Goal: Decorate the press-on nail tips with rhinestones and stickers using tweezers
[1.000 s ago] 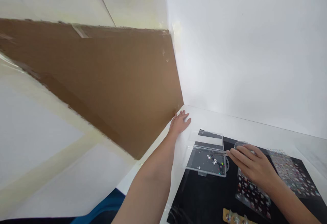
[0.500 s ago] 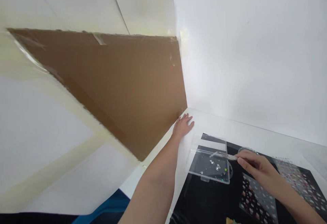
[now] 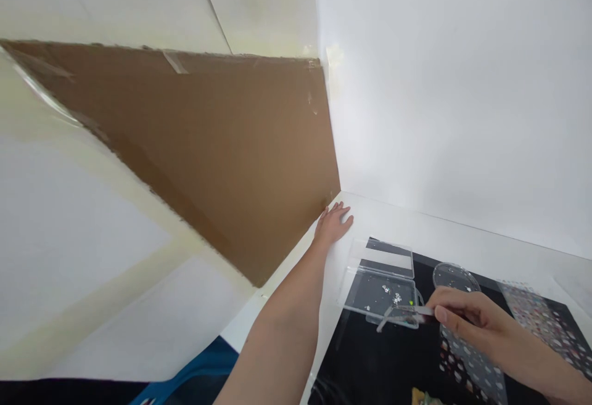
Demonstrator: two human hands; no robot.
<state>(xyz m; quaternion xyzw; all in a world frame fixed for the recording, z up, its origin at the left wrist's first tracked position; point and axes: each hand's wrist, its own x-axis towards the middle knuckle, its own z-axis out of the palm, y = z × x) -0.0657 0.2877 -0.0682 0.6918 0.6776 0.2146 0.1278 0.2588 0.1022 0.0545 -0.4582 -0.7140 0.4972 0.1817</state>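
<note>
Brown cardboard [image 3: 222, 158] fills ten o'clock, a strip of tape [image 3: 176, 61] on its top edge. White sheeting [image 3: 259, 13] borders it at eleven. A white wall [image 3: 462, 84] takes up two o'clock. Blue cloth [image 3: 194, 375] shows at seven, a speckled sheet [image 3: 539, 315] at four, a yellowish item [image 3: 420, 397], cut off, at five.

The picture was bright, with a soft and even light whose source was outside the view. The white wall [image 3: 462, 84] was almost without texture, only a weak grey shade lay on its lower part. The brown cardboard [image 3: 231, 146] looked dull, and its lower left border was darker. White glare shone on the glossy strip [image 3: 46, 97] at its left edge. The tweezers [image 3: 422, 310] were slightly blurred. Small pieces [image 3: 396, 298] in the clear box [image 3: 361, 291] were hard to distinguish. Toward the edges, the wide lens stretched the shapes.
</note>
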